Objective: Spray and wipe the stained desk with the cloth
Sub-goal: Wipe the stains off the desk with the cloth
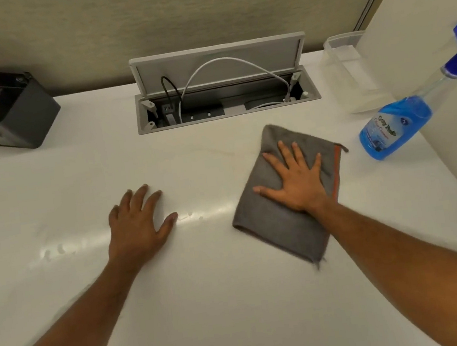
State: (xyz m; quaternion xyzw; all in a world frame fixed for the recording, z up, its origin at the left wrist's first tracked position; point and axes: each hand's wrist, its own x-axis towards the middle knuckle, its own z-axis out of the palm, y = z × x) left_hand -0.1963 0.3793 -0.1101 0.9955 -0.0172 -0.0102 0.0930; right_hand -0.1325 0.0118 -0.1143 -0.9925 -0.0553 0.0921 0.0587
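View from the head camera, looking down on a white desk [238,302]. The right hand [295,181] lies flat, palm down and fingers spread, on a folded grey cloth [275,224]; it presses on the cloth and grips nothing. The cloth rests on the desk right of centre, with an orange strip along its right edge and its near corner slightly blurred. The left hand [138,222] rests palm down on the bare desk, well apart from the cloth, fingers loosely extended and holding nothing. Pale wet streaks [57,250] catch the light in a band that runs across the desk from the left side, past the left thumb, toward the cloth. A spray bottle [395,127] of blue liquid, with a blue trigger head, stands on the desk near the cloth's right side, not touching it, close to a white side panel [440,72]. Behind the bottle stands a clear plastic container [347,70]. At the back centre of the desk a grey cable box [227,109] is set into the surface with its lid raised; a white cable [224,63] and a black cable [170,90] loop out of it. At the back left stands a dark box [10,117], its contents too blurred to identify.
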